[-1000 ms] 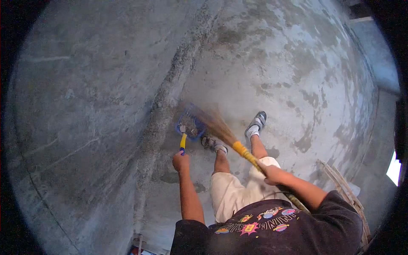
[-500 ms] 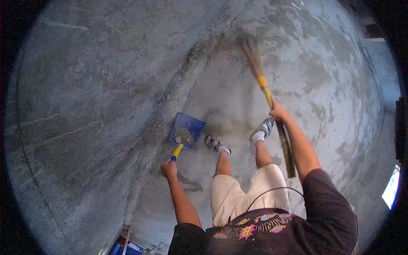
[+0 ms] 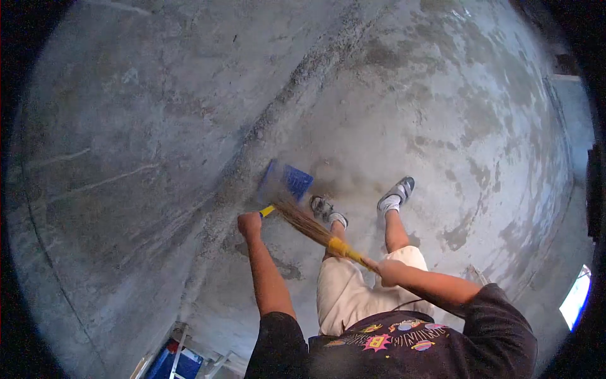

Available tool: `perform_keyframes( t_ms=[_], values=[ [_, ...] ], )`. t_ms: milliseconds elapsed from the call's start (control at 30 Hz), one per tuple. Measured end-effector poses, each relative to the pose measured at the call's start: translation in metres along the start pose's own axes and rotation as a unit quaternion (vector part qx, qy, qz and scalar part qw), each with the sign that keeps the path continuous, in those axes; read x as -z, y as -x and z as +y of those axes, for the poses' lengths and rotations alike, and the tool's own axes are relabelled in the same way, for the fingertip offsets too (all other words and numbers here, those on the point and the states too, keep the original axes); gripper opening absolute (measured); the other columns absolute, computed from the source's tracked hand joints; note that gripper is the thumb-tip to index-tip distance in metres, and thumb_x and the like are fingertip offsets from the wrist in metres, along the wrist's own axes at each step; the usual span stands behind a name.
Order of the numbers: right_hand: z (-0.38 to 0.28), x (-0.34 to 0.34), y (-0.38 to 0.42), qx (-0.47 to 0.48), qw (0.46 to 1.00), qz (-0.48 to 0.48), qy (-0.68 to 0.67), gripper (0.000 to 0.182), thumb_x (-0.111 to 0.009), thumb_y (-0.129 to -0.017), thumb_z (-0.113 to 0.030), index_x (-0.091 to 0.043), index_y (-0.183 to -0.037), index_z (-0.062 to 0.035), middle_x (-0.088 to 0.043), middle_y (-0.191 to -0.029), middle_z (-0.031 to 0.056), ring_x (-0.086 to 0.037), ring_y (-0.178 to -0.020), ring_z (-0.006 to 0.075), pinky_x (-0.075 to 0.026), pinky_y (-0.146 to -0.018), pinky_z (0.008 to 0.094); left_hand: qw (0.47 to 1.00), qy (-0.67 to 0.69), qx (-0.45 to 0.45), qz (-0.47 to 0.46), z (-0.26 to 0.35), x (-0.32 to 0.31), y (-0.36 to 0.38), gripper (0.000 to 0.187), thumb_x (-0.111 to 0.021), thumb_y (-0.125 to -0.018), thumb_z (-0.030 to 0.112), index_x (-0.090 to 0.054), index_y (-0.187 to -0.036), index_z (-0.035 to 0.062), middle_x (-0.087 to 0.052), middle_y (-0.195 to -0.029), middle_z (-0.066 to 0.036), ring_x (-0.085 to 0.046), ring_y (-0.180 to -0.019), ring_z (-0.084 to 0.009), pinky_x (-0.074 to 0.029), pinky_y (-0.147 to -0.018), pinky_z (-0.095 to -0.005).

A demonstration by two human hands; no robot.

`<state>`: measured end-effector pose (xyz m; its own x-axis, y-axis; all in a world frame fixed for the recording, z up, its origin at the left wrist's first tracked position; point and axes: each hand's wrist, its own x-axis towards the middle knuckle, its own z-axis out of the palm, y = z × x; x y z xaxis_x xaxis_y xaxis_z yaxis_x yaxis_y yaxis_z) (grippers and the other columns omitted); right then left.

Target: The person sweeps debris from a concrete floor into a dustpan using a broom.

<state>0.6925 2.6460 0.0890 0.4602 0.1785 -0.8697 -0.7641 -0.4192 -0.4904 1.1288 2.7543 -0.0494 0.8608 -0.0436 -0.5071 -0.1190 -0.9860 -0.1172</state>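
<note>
My left hand is closed round the yellow and blue handle of a blue dustpan, which rests low by the foot of the wall. Part of the pan is blurred by dust and covered by bristles. In my right hand is a broom, gripped by its yellow-wrapped handle near my thigh. Its straw bristles point left and overlap the dustpan's near edge and handle in this view.
My sandalled feet stand on the grey concrete floor, marked with damp patches. A rough concrete wall rises on the left, with a gritty strip along its base. Behind me at lower left is a blue object beside pale bars.
The broom has swung from far ahead by the wall back toward me, its bristles now at the dustpan. My right hand has come down near my thigh. Dust now blurs the pan.
</note>
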Motion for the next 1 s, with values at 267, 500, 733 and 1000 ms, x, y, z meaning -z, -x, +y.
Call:
perform_keyframes(
  t_ms=[267,500,733,1000],
  values=[
    [0.029,0.050,0.077,-0.073,0.980,0.143,-0.121,0.094,-0.055,-0.060,0.000,-0.012,-0.141,-0.0176,-0.058,-0.082,0.0272,-0.058,-0.078,0.0429,-0.046,-0.067,0.0468,0.997,0.052,0.008,-0.049,-0.064,0.012,0.025,0.031,-0.056,-0.072,0.019,-0.065,-0.093,-0.0009,-0.065,-0.084,-0.020,-0.063,-0.079,-0.0342,-0.047,-0.071,-0.0398],
    [0.121,0.187,0.012,-0.142,0.871,0.455,-0.121,0.091,-0.052,-0.060,0.002,-0.017,-0.141,-0.0207,-0.057,-0.091,0.0303,-0.058,-0.082,0.0426,-0.047,-0.071,0.0433,0.993,0.075,-0.091,-0.033,-0.149,0.004,0.012,0.034,-0.054,-0.073,0.023,-0.065,-0.094,-0.0012,-0.064,-0.086,-0.020,-0.062,-0.081,-0.0343,-0.047,-0.074,-0.0390],
    [0.131,0.238,-0.113,-0.198,0.918,0.342,-0.032,0.059,-0.064,-0.064,-0.008,-0.046,-0.121,-0.0062,-0.063,-0.087,0.0208,-0.061,-0.083,0.0355,-0.050,-0.070,0.0442,0.998,-0.040,-0.040,-0.013,-0.057,-0.016,0.002,0.031,-0.051,-0.077,0.025,-0.067,-0.083,-0.0010,-0.065,-0.086,-0.019,-0.062,-0.082,-0.0346,-0.047,-0.076,-0.0419],
    [0.079,0.021,-0.095,-0.055,0.989,0.096,0.098,0.024,-0.055,-0.073,-0.014,-0.063,-0.093,-0.0044,-0.065,-0.080,0.0146,-0.064,-0.073,0.0295,-0.050,-0.061,0.0394,0.995,-0.073,-0.069,0.008,-0.058,-0.046,0.001,0.031,-0.057,-0.075,0.025,-0.066,-0.084,-0.0029,-0.064,-0.084,-0.020,-0.062,-0.080,-0.0360,-0.048,-0.071,-0.0431]
  ],
)
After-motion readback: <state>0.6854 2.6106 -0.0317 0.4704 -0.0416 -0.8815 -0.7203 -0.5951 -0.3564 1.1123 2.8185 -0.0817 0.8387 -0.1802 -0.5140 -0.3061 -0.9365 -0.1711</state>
